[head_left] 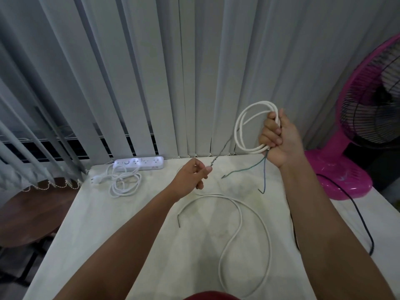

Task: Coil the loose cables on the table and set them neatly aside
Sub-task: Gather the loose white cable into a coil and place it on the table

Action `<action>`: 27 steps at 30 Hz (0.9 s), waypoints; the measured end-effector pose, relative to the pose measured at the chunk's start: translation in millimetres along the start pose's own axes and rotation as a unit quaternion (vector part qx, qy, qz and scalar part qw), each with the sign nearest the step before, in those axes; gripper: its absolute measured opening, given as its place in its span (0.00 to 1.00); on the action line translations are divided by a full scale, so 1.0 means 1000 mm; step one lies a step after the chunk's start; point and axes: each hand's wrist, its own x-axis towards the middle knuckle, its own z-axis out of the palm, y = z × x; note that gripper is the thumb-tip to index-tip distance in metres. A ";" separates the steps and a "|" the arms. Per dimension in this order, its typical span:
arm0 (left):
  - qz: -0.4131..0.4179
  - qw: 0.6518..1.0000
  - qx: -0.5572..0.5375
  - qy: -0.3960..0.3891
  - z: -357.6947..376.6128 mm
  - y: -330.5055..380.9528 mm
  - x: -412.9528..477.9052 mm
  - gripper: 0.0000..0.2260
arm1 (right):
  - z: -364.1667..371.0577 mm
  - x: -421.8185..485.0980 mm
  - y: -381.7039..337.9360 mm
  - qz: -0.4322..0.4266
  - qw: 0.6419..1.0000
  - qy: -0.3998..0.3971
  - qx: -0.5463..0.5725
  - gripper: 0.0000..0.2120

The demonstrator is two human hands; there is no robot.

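Observation:
My right hand [279, 137] is raised above the table's far right side, shut on a coil of white cable [240, 126] with several loops. Two thin green-grey wire ends [264, 174] hang from the coil below my fist. My left hand [191, 177] pinches the coil's thin twisted grey tail end [218, 156] between thumb and fingers, pulling it taut toward the coil. A second white cable [240, 215] lies loose on the white table [104, 234] in wide curves, its dark tip near the middle.
A white power strip [140, 163] with its own loosely coiled cord and plug [123, 182] sits at the table's far left corner. A pink fan [368, 118] stands at the right, its black cord [363, 224] trailing over the table edge. Vertical blinds hang behind.

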 end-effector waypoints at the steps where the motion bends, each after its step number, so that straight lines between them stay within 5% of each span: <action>1: 0.003 1.000 -0.004 -0.003 -0.001 -0.002 0.000 0.10 | -0.003 0.002 -0.001 -0.011 1.000 0.012 0.010 0.20; 7: 0.011 0.990 0.138 -0.012 -0.006 -0.016 0.001 0.06 | -0.013 0.005 -0.003 -0.012 1.000 0.029 0.000 0.20; 13: -0.038 0.989 -0.097 0.105 -0.025 -0.014 -0.001 0.05 | -0.004 0.008 -0.008 0.007 0.998 0.002 -0.058 0.19; 18: -0.082 0.994 0.036 0.069 -0.029 0.006 0.001 0.07 | 0.005 0.015 0.010 -0.053 0.988 0.096 -0.111 0.20; 22: -0.030 0.941 0.328 -0.084 -0.014 0.031 -0.001 0.09 | 0.018 0.019 0.048 -0.098 0.914 0.118 -0.377 0.17; 27: 0.023 0.923 0.337 -0.185 -0.003 0.074 -0.009 0.09 | 0.015 0.018 0.097 -0.093 0.788 0.025 -0.609 0.15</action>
